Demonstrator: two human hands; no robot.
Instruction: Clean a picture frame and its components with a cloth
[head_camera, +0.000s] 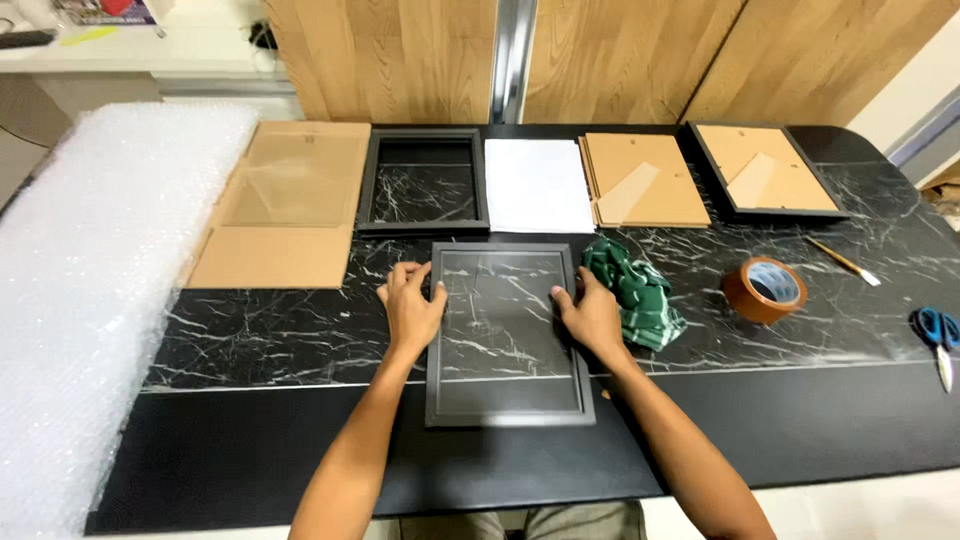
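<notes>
While I watch from the head camera, both hands rest on one thing, so these lines start there.

Frame in hand: dark picture frame (508, 335) lies flat near the front edge of the table (300, 330), marble pattern showing through its pane.
Left hand (412, 305): spread flat on the frame's left rail, fingers open, pressing rather than gripping.
Right hand (590, 312): flat on the right rail, fingers loosely open, not closed round anything.
Handling: I judge it light and stiff in the rails, but the clear pane looks fragile and slippery; smudges would show.
Where to hold: by the two long rails, opposite each other, palms off the pane.
Neighbours: green cloth (635, 290) just beside the right hand; second empty frame (424, 182) behind; white sheet (538, 185); backing boards (645, 180); backed frame (765, 170) far right.
Left side: flat cardboard (270, 255) with a clear pane (295, 180) on it, and a bubble-wrap roll (90, 290).
Right side: brown tape roll (765, 290), small brush (842, 260), blue scissors (940, 335).
Surface: black marble-look top, glossy, hard; I expect things to slide easily.
Room: wooden panels (400, 55) behind, pale counter (120, 50) at upper left.
</notes>
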